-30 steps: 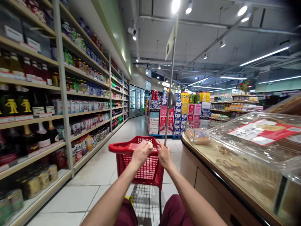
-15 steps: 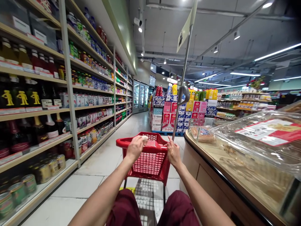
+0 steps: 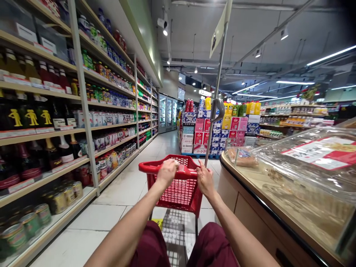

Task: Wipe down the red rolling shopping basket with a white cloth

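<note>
A red plastic shopping cart (image 3: 178, 193) stands in front of my knees, its basket a mesh grid. My left hand (image 3: 167, 173) is closed over the middle of the cart's handle, with a small white wad (image 3: 176, 163), possibly a tissue, showing at the fingertips and pressed near the bar. At the right end of the handle, my right hand (image 3: 205, 178) is wrapped round the bar with its index finger raised. A grey metal pole (image 3: 219, 66) with a hook-shaped fitting (image 3: 218, 110) and a small sign rises beside the cart's right side.
Tall shelves (image 3: 111, 122) of bottles and cans line the left. A display counter (image 3: 250, 193) with clear covers runs close along the right. Ahead, stacked drink cartons (image 3: 201, 133) stand on a blue pallet, and glass-door coolers (image 3: 167, 111) are farther back. White floor tiles (image 3: 128, 185) lie between.
My left hand has slid a little to the right along the handle with the white wad. The right hand keeps its hold, and the view has shifted slightly.
</note>
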A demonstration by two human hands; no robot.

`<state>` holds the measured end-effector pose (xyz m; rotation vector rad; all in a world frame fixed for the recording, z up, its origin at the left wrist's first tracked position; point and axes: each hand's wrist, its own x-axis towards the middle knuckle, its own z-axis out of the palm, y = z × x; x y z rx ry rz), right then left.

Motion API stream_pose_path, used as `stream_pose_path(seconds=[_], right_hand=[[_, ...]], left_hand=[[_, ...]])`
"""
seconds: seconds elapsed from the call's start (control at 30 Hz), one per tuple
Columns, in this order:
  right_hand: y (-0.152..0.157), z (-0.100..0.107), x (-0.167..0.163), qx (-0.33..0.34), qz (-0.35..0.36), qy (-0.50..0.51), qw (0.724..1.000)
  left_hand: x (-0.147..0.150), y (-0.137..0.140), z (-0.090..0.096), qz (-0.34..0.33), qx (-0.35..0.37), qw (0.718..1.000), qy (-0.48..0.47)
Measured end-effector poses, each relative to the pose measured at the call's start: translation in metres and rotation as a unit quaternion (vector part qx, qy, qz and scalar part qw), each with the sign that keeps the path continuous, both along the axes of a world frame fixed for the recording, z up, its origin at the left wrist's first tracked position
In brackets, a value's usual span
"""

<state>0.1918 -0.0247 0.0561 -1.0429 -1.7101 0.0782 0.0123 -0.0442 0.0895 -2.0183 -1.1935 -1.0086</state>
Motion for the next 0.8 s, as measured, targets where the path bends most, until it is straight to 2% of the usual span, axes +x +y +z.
stream_pose_path(seconds=[0.13, 0.2, 0.33, 0.4, 0.5, 0.57, 0.63, 0.7, 0.8], right_hand=[[0.000, 0.001, 0.003, 0.003, 0.003, -0.014, 1.000], [0.000, 0.002, 0.008, -0.002, -0.004, -0.029, 1.000], [-0.002, 0.007, 0.002, -0.002, -0.045, -0.054, 0.997], [-0.003, 0.008, -0.009, 0.012, -0.047, -0.062, 0.997], [-0.002, 0.007, -0.021, 0.037, -0.032, -0.046, 0.998], [-0.001, 0.004, -0.020, 0.036, -0.019, -0.029, 0.999], [0.000, 0.003, -0.016, 0.030, 0.001, -0.022, 0.999], [-0.001, 0.002, -0.014, 0.032, 0.007, -0.014, 0.999], [-0.005, 0.002, -0.018, 0.050, -0.015, 0.004, 0.999]], left_hand=[[0.026, 0.000, -0.011, -0.050, 0.008, 0.996, 0.073], [0.013, 0.000, -0.013, -0.036, 0.011, 0.998, 0.054], [-0.024, 0.000, -0.014, 0.048, 0.020, 0.998, -0.042], [-0.019, 0.002, -0.017, 0.039, 0.019, 0.999, -0.024], [-0.002, 0.004, -0.022, -0.015, 0.021, 0.999, 0.046], [-0.008, 0.002, -0.023, -0.034, 0.026, 0.997, 0.067], [-0.031, 0.000, -0.022, -0.021, 0.031, 0.998, 0.044], [-0.052, -0.002, -0.020, 0.032, 0.055, 0.998, -0.024], [-0.045, -0.001, -0.023, 0.040, 0.058, 0.997, -0.032]])
